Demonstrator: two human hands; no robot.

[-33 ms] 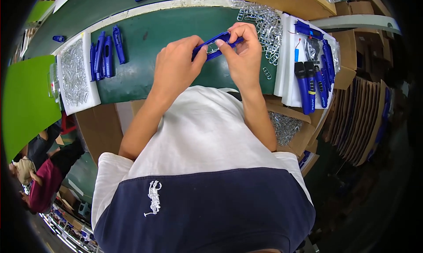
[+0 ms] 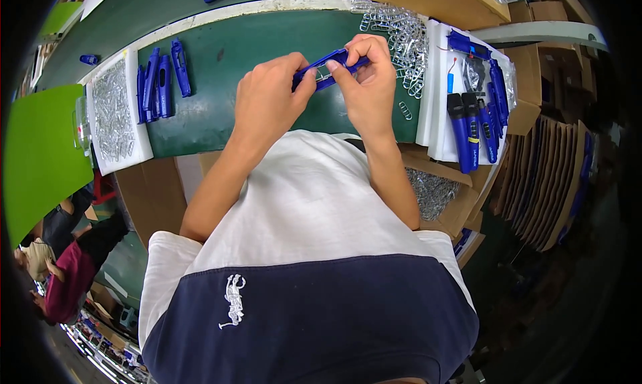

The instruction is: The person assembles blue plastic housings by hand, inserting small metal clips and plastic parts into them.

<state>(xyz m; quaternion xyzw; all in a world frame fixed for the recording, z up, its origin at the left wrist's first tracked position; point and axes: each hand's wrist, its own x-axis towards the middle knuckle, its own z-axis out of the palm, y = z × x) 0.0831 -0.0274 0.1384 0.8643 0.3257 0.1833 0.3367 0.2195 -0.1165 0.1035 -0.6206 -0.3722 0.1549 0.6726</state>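
Note:
Above the green table (image 2: pixel 221 110), both hands hold a blue plastic microphone housing (image 2: pixel 326 83) by its two ends, tilted up to the right. My left hand (image 2: pixel 271 93) is closed on the left end, thumb and fingers pinching it. My right hand (image 2: pixel 371 83) grips the right end, its thumb pressing on the open middle. A silvery wire frame (image 2: pixel 322 72) shows inside the opening; the thumbs cover part of it. Just right of my right hand lies a pile of similar metal frames (image 2: pixel 404 43), with one loose frame (image 2: pixel 405 110) nearer me.
Several blue housings (image 2: pixel 164 86) lie at left beside a white foam tray (image 2: pixel 140 146) of metal parts. At right, a foam tray (image 2: pixel 435 133) bears blue microphones (image 2: pixel 460 133) and wired parts. An open cardboard box (image 2: pixel 451 213) with metal pieces sits below the table edge. People (image 2: pixel 70 283) are at far left.

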